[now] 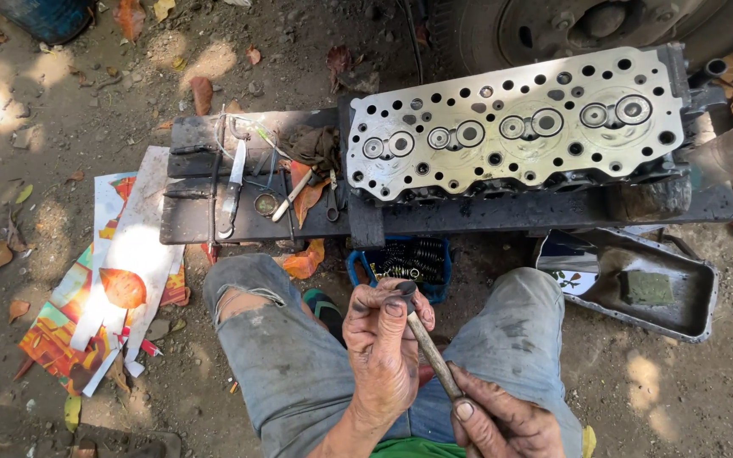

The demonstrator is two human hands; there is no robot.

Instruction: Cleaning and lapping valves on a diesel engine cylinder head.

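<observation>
The person sits low on the ground, knees apart in worn grey trousers, and holds a slim engine valve (pixel 428 349) between both hands above the lap. The left hand (pixel 383 352) has its grip closed around the valve's upper end, thumb and fingertips pinching just under the dark round head (pixel 406 288). The right hand (pixel 502 420) has its grip clamped on the lower end of the stem, thumb pressed along it. The valve slants from the upper left down to the lower right.

In front of the knees a dark wooden plank (pixel 239 216) serves as a bench on the dirt. A metal cylinder head (pixel 511 127) lies on its right part, flat face up, with rows of round holes and valve seats. On the plank's left part lie a knife (pixel 232 191), a small round tin (pixel 265 203), a pale stick (pixel 292 197) and a dark rag (pixel 311 144).

Just below the plank, between the knees, a blue crate (pixel 437 284) holds coiled springs. To the right a shallow grey metal tray (pixel 689 293) rests on the ground with a green block (pixel 646 288) in it. Colourful paper sheets (pixel 120 280) and dry leaves lie at the left.
</observation>
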